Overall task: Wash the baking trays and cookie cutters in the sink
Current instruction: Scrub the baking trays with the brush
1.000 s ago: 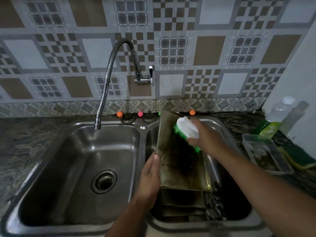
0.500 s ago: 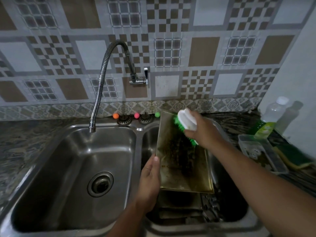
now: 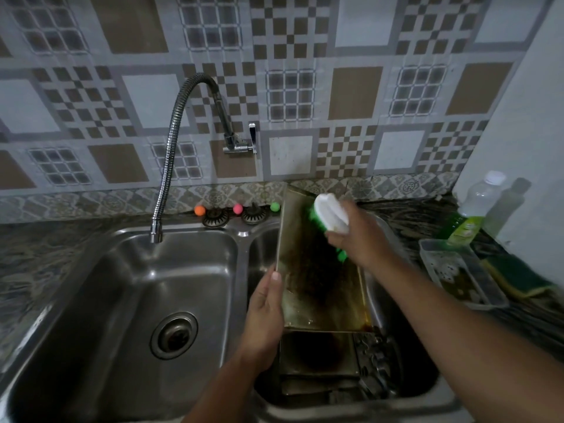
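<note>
Double steel sink [image 3: 128, 288] set into a dark tabletop [image 3: 39, 257]. Propped tilted in the sink's right basin, a stained baking tray [image 3: 317, 288], top edge leaning toward the tiled wall. Left hand [image 3: 265, 312] gripping the tray's left edge, thumb along the rim. Right hand [image 3: 360, 239] curled round a white-backed scrub brush [image 3: 331, 216], green bristles pressed against the tray's upper face. Beneath the tray, deeper in the right basin, more dark trays [image 3: 317, 358] and metal cookie cutters [image 3: 375, 361], shapes hard to make out. Above the sink's left basin, a flexible faucet [image 3: 168, 154]. Right of the sink, a clear plastic container [image 3: 457, 270], a green sponge [image 3: 518, 276] and a soap bottle [image 3: 476, 209].
</note>
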